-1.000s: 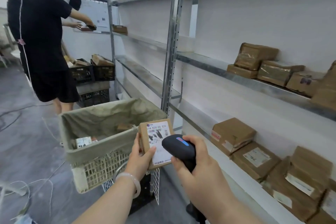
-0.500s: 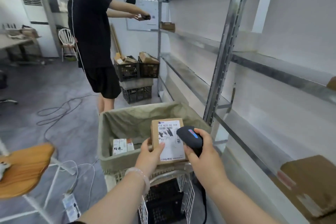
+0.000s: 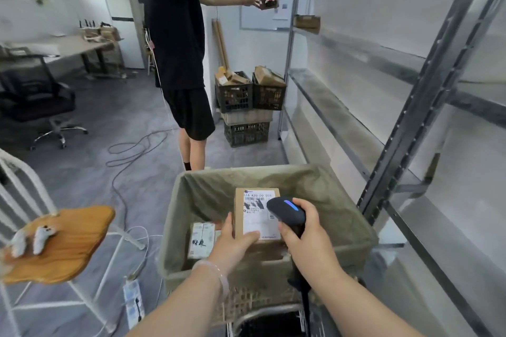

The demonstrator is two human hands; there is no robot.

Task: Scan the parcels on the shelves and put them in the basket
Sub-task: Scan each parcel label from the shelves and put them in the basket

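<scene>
The left grip (image 3: 234, 241) pinches the left edge of a small brown cardboard parcel (image 3: 256, 210) above the olive cloth-lined basket (image 3: 345, 216) (long axis vertical, white label (image 3: 260, 224) toward the camera); the right grip (image 3: 309, 238) clasps a black handheld scanner (image 3: 286, 212) at its right edge.

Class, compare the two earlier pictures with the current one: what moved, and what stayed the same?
The left hand carried the parcel from the basket's near edge to over its inside, and the view swung left, away from the stocked shelves. Nothing was taken up or let go. Unchanged: the left hand grips the parcel and the right hand holds the scanner at its label.
</scene>
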